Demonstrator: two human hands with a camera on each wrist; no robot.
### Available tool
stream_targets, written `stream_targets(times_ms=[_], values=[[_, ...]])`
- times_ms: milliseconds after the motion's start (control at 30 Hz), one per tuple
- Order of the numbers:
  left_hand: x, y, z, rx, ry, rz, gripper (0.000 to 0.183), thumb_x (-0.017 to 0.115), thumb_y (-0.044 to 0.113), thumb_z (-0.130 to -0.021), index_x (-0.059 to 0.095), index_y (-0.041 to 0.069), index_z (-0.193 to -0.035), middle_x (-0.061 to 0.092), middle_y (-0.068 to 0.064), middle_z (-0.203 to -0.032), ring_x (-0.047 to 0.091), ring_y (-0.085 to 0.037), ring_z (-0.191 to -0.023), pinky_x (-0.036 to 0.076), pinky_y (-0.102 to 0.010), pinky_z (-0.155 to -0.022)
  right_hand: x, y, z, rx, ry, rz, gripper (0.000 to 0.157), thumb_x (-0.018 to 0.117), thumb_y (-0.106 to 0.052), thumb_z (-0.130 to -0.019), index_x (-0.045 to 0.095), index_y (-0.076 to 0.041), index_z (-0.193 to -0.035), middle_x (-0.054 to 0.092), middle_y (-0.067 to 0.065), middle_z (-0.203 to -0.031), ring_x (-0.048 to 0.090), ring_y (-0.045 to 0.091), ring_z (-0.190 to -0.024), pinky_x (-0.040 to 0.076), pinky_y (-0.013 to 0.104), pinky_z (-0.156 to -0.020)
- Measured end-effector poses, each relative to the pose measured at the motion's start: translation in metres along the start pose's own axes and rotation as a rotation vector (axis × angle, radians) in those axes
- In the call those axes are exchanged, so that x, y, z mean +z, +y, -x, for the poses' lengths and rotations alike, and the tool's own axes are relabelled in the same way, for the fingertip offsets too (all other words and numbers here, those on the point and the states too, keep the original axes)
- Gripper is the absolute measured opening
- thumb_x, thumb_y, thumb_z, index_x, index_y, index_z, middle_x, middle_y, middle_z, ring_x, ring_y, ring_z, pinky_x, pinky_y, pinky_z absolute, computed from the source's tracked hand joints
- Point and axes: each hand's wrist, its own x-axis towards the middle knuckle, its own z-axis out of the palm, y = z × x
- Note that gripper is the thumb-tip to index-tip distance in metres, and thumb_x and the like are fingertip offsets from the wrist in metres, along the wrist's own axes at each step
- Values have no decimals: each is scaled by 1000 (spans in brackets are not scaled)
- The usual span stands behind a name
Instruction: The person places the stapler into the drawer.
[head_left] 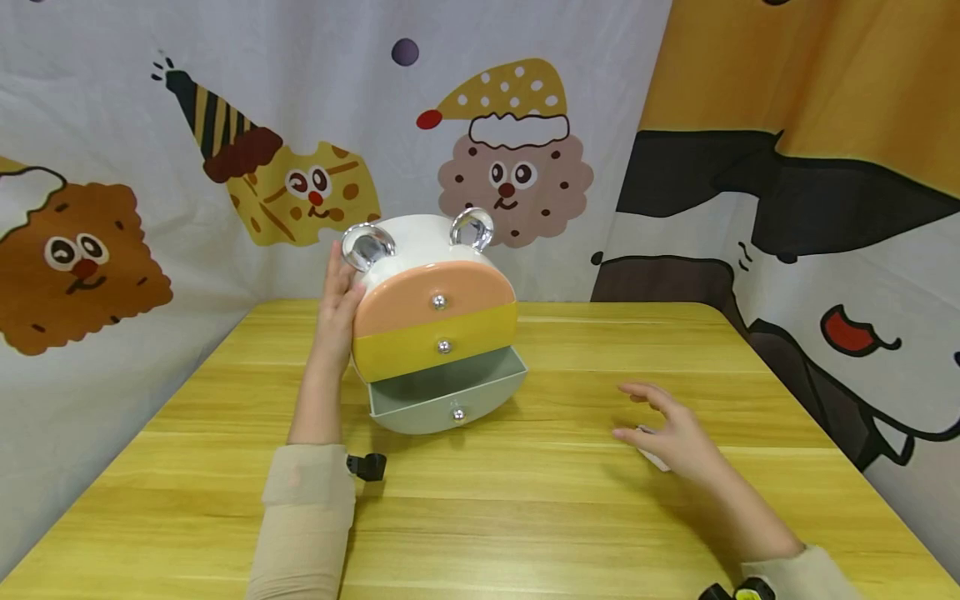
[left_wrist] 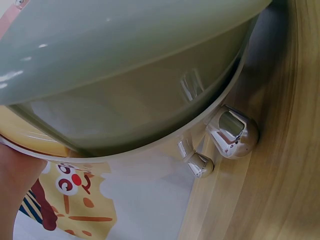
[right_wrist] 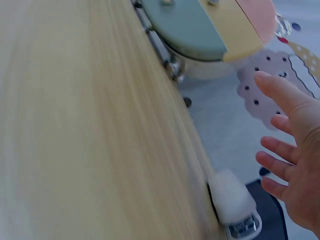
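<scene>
A rounded mini drawer cabinet with silver ears stands on the table. Its orange top drawer and yellow middle drawer are pushed in. The green bottom drawer is pulled out, and the part of its inside that shows holds nothing visible. My left hand rests along the cabinet's left side, fingers extended upward beside the ear. To the right, my right hand hovers with spread fingers over a small white object with a shiny silver end; they look apart in the right wrist view.
The wooden table extends around the cabinet. Behind it hangs a curtain printed with cartoon biscuits. Silver feet carry the cabinet. A black wrist camera sits at the left cuff.
</scene>
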Motion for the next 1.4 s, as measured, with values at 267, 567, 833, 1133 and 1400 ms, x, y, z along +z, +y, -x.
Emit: stream_targets(times_ms=[267, 567, 833, 1133, 1400], values=[[0, 0, 0, -1, -3, 3, 66, 42, 13, -100, 9, 28, -155, 30, -12, -152, 30, -23, -136, 23, -36, -111, -16, 18, 12, -40, -43, 28, 61, 78, -16, -80, 52, -6, -135, 54, 17, -129, 50, 25, -111, 38, 27, -90], [-1, 1, 1, -16, 0, -7, 66, 42, 14, -100, 9, 31, -155, 29, -11, -152, 28, -23, -137, 23, -37, -112, -27, 37, 18, -2, -138, 19, 67, 78, -20, -80, 48, 0, -137, 54, 19, -130, 52, 29, -108, 44, 27, -83], [0, 2, 1, -13, -6, -7, 67, 42, 14, -101, 7, 28, -155, 30, -12, -152, 28, -24, -137, 23, -37, -112, -27, 47, 21, 23, -272, -73, 75, 81, -19, -77, 44, 5, -138, 50, 23, -133, 51, 12, -106, 44, 20, -81], [-1, 4, 2, -28, 5, -38, 67, 45, 18, -100, 8, 32, -155, 30, -9, -153, 25, -21, -139, 19, -37, -113, -28, 49, 20, 55, -308, -31, 73, 80, -24, -78, 47, -1, -139, 47, 19, -138, 48, 19, -110, 41, 20, -85], [-1, 3, 2, -33, -2, -44, 67, 45, 19, -100, 9, 34, -154, 28, -9, -154, 25, -22, -139, 19, -39, -113, -27, 46, 20, 70, -292, -34, 68, 80, -21, -78, 50, 2, -135, 51, 22, -131, 52, 19, -98, 46, 24, -79]])
